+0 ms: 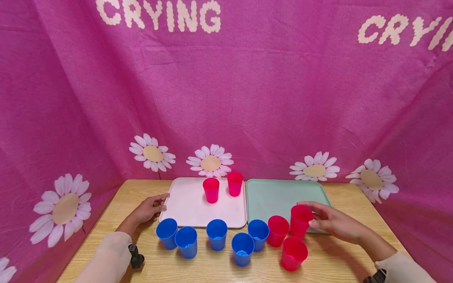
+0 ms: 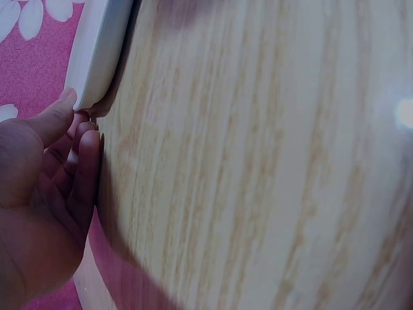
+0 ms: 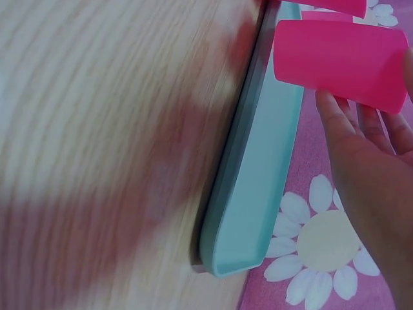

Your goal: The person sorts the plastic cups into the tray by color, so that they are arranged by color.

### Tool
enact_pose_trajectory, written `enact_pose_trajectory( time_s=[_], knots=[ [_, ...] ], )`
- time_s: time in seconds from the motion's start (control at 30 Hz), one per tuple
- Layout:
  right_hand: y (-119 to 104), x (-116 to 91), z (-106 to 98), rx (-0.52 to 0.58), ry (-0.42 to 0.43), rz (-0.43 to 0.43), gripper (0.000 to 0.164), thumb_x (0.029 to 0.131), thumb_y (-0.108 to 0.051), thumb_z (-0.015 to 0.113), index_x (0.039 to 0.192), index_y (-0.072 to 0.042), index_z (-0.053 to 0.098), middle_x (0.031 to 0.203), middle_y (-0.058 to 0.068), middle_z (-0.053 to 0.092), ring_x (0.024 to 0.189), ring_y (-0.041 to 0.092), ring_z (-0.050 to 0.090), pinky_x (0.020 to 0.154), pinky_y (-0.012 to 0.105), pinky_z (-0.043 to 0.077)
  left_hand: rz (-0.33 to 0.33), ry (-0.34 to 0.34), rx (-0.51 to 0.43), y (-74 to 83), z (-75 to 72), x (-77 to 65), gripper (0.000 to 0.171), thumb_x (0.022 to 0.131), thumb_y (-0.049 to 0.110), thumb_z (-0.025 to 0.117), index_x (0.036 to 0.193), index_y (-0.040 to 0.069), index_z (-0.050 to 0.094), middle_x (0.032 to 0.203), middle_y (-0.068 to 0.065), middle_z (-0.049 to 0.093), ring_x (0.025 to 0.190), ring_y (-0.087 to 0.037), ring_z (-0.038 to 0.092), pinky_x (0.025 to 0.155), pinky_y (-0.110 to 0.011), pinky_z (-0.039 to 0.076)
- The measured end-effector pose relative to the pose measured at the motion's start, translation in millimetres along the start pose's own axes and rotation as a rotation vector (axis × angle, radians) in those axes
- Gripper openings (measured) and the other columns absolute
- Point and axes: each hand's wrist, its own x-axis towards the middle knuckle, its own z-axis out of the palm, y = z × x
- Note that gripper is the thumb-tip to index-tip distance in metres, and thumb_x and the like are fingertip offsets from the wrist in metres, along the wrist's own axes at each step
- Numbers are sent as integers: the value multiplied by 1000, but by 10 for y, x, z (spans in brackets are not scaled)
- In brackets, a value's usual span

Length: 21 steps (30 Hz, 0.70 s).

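Observation:
My right hand point(image 1: 334, 223) grips a red cup point(image 1: 301, 222) by its side, fingers behind and thumb in front. That red cup point(image 3: 339, 61) is above the front edge of the green tray point(image 1: 279, 200). At the left edge of the pinkish-white tray point(image 1: 182, 214), my left hand point(image 1: 146, 211) pinches the rim, the thumb and curled fingers point(image 2: 87, 161) meeting at its corner. Two red cups stand on the white tray, one farther back point(image 1: 235, 184) and one nearer point(image 1: 211, 191). Two more red cups, one behind point(image 1: 277, 232) and one in front point(image 1: 294, 254), stand on the table.
Several blue cups, among them a left one point(image 1: 166, 234) and a middle one point(image 1: 216, 235), stand along the front of the trays on the wooden table point(image 1: 141, 265). A pink cloth point(image 1: 230, 98) with white flowers hangs behind and at both sides.

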Motion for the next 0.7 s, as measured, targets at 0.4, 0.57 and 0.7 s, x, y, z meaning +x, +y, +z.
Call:
enact_pose_trajectory(
  time_s=[0.4,0.57,0.7],
  knots=[
    [-117,275,5,-38,14,-53,60,105,-5,53,159,-1,27,151,24,45,130,15,56,107,40,50,-3,-1,-11,3,0,9,59,104,5,59,159,11,39,100,-12,51,76,-22,49,61,-27,47],
    [-178,401,27,-36,29,-20,62,105,-9,57,160,-5,29,152,22,44,134,23,52,109,47,48,-11,4,-4,5,0,21,59,104,5,58,159,12,39,99,-11,51,76,-21,50,61,-27,47],
    [-224,506,68,-43,36,0,64,104,-10,59,160,-7,30,153,21,44,135,27,50,110,52,46,-17,7,4,-3,6,28,60,103,5,59,159,12,39,99,-12,51,76,-21,50,62,-27,48]
  ],
)
